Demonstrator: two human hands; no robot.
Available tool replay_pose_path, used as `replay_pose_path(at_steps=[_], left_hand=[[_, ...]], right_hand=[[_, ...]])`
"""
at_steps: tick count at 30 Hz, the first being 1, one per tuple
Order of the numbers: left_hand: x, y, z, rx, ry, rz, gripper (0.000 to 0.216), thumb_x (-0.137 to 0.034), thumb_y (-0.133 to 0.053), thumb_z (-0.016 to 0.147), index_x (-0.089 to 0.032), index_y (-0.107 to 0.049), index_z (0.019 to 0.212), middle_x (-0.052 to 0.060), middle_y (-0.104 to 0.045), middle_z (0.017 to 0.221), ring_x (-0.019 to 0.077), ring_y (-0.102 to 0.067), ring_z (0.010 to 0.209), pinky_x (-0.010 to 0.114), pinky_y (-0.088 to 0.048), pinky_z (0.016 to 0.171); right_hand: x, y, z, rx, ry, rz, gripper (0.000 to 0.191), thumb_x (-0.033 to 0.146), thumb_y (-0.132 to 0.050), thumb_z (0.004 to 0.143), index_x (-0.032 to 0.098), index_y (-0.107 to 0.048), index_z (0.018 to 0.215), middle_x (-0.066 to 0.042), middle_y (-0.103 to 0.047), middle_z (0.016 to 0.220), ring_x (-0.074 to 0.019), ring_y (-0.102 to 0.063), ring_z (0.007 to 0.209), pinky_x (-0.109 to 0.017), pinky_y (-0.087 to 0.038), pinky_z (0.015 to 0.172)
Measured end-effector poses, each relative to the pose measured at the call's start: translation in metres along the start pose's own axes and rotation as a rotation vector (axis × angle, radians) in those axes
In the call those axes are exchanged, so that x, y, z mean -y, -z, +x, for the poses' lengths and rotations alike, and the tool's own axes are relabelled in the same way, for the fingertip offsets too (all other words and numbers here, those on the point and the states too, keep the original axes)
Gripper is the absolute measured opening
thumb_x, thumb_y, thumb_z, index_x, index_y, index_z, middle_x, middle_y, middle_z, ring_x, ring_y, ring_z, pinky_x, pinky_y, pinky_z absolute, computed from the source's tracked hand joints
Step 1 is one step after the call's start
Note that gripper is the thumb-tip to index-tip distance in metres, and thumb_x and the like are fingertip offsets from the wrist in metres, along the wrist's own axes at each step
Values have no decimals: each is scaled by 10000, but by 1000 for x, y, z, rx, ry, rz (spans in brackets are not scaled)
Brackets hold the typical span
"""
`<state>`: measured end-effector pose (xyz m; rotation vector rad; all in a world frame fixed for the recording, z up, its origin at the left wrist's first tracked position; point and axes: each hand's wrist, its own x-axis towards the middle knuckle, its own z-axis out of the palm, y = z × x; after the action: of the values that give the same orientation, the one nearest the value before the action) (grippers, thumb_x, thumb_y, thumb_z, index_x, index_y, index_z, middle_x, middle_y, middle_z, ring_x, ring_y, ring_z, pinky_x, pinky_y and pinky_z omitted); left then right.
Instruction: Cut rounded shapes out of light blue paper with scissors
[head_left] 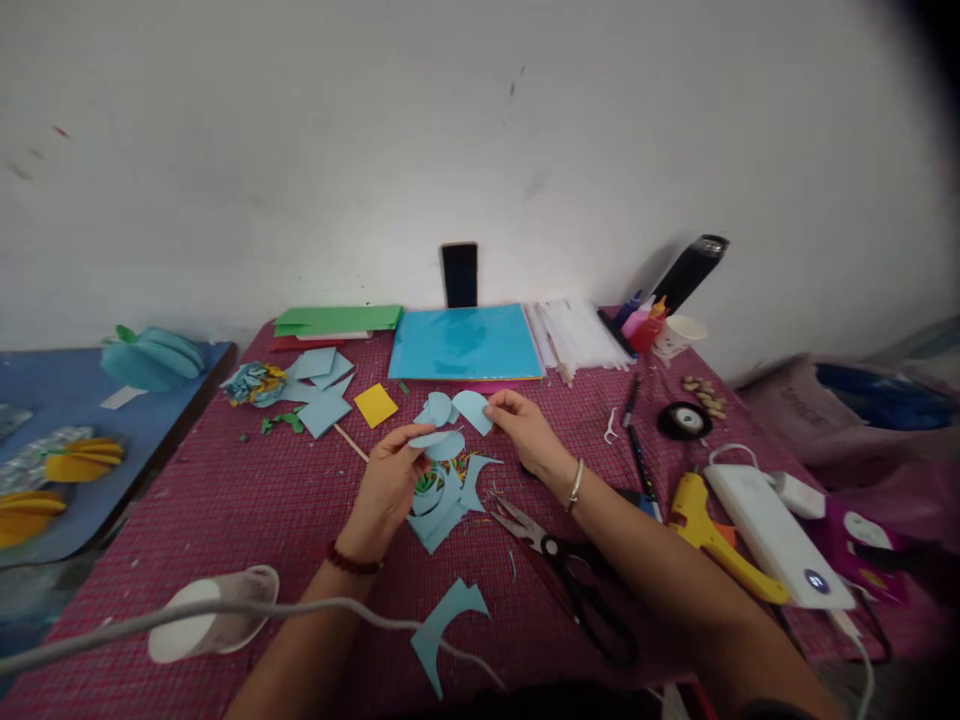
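Note:
Between the fingers of my left hand [388, 485] are light blue paper pieces [444, 446] with rounded edges. My right hand [527, 430] pinches a separate rounded light blue paper piece [472, 409] by its right edge. Another round blue piece [436, 408] lies on the table just behind, between the two hands. Below my hands is a pile of blue paper offcuts [435, 525] with curved cut-outs. A pair of scissors [551, 546] with black handles rests below my right wrist, its blades parted. One more offcut [439, 630] lies nearer to me.
Square blue sheets [324, 411] and a yellow square [376, 405] lie at left. A white cup [214, 610] lies on its side, with a cable [322, 605] crossing in front. At right are a yellow glue gun [716, 540], a power bank [776, 530] and black tape [684, 420].

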<state>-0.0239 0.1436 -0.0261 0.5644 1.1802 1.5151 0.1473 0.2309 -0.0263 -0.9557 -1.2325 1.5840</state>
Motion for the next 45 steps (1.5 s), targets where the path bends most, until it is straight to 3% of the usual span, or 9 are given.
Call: replay_pose_path(at_steps=[4,7,11,15,21,28,31,37,45], left_hand=[[-1,9,-2,5,-194,328,157,-225,-607,758,-177,-701,874,-47,-515,517,73,-422,468,188,-295,451],[-4,12,-4,14,-472,637,213,-132,-535,765,-189,-712,869,-7,-598,670,111,-521,614,220,-379,559],[-7,12,-9,77,-692,818,288,-54,-494,725,-191,-706,864,3,-605,731,136,-547,688,248,-406,631],[-7,9,-15,13,-550,716,291,-90,-540,713,-199,-705,927,22,-651,815,154,-581,739,250,-429,640],[-10,5,-16,30,-93,58,261,-350,-538,789,-181,-622,971,12,-621,749,132,-566,581,234,-440,482],[-4,7,-11,94,160,84,236,-355,-674,696,-166,-536,727,-21,-573,619,111,-551,510,207,-452,433],[1,9,-9,68,154,92,217,-297,-704,663,-164,-540,717,-31,-581,639,94,-543,522,205,-478,475],[2,11,-8,-36,-97,252,110,-227,-666,681,-161,-578,689,-55,-550,573,63,-474,482,163,-386,470],[-1,8,-11,119,18,123,193,-343,-535,744,-171,-617,718,4,-601,580,130,-532,484,237,-430,472]], right_hand=[[4,-4,-5,60,-124,148,211,286,-730,641,181,-551,675,51,-546,635,-87,-488,562,-235,-381,570],[7,-11,-12,202,-225,219,229,297,-745,647,179,-562,720,44,-559,675,-93,-516,600,-237,-394,591],[7,-22,-19,359,-130,20,182,283,-719,693,167,-585,732,35,-553,683,-90,-499,615,-230,-379,594],[4,-28,-22,391,-61,-156,160,284,-682,730,175,-566,708,42,-522,642,-92,-467,570,-227,-364,546],[6,-25,-24,345,-15,-205,137,276,-635,758,193,-533,720,50,-500,616,-96,-459,553,-222,-355,530],[9,-22,-32,407,203,-520,42,178,-571,792,193,-560,754,-2,-582,773,-141,-537,726,-271,-411,675],[12,-20,-33,408,246,-532,59,157,-590,773,191,-566,731,-21,-608,848,-163,-559,825,-298,-416,753],[11,-18,-22,176,16,-81,135,265,-637,742,196,-528,702,-4,-618,846,-127,-546,730,-261,-418,675],[-7,-30,-23,273,50,-324,120,225,-612,740,189,-517,676,46,-496,623,-97,-453,564,-226,-357,537]])
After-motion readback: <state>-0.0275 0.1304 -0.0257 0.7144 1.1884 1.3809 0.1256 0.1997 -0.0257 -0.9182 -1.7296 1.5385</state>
